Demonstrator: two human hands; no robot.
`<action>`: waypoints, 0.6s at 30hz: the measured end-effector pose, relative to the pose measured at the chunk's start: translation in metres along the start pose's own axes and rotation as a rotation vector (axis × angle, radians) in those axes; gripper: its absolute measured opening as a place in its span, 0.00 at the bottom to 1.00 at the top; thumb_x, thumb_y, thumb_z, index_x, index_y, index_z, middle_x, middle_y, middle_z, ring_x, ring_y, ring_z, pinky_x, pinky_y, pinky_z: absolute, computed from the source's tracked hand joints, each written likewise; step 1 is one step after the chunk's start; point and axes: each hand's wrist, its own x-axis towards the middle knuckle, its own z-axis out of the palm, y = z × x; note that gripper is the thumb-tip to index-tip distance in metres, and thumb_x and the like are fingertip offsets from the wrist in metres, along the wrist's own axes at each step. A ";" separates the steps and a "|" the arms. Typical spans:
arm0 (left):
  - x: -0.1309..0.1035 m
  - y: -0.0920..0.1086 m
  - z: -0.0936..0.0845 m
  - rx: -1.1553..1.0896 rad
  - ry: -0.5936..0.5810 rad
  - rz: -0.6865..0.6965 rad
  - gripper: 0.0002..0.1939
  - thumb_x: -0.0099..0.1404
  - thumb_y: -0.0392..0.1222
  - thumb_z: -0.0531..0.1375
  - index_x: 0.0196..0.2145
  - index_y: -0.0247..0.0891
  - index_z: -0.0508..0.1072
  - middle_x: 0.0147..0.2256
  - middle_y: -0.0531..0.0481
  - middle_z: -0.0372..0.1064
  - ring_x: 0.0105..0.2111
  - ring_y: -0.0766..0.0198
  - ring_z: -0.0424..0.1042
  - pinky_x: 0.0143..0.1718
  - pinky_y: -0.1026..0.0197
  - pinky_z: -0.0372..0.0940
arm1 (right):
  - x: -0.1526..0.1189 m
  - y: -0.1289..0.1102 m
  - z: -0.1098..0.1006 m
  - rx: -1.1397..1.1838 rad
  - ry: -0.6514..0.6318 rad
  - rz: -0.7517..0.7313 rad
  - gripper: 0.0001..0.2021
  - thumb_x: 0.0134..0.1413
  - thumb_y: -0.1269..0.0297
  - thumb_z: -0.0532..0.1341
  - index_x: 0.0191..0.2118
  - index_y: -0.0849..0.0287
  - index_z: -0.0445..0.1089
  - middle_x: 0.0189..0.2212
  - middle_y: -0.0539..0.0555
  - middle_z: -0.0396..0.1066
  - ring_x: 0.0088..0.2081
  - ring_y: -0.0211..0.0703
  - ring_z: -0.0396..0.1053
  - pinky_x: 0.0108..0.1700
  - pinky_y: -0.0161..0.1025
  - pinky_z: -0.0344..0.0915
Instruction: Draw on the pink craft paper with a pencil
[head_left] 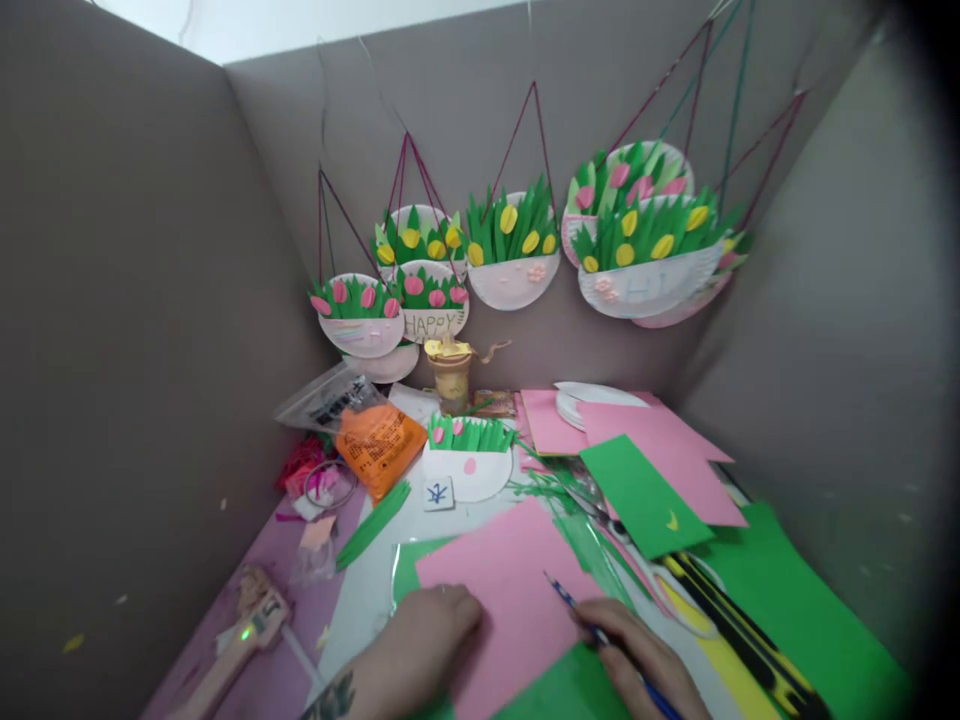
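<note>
A pink sheet of paper (517, 570) lies before me on green paper (577, 685). My left hand (435, 630) rests on its left side with the fingers curled in, holding it down; the fingertips are hidden. Closed round a dark blue pencil (564, 594), my right hand (637, 650) is over the sheet's right side, and the pencil tip points to the upper left. Whether the tip touches the paper I cannot tell. Behind the sheet lies a half paper plate (480, 478) with green paper grass and pink paper flowers, a small white tile (439, 493) at its edge.
Scissors (637, 555), a yellow-black cutter (739, 625) and a green card (645, 500) lie on the right. An orange packet (379, 445), green strips (373, 527) and a glue gun (251, 635) are left. A cup (451, 380) stands behind; decorated plates (514, 285) hang above.
</note>
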 end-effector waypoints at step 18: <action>-0.007 0.009 0.004 0.003 0.109 -0.032 0.11 0.62 0.43 0.50 0.36 0.38 0.69 0.36 0.48 0.71 0.36 0.62 0.69 0.36 0.64 0.60 | 0.105 -0.065 0.034 -0.146 0.044 -0.184 0.13 0.52 0.62 0.57 0.44 0.59 0.65 0.40 0.57 0.70 0.42 0.47 0.68 0.45 0.43 0.63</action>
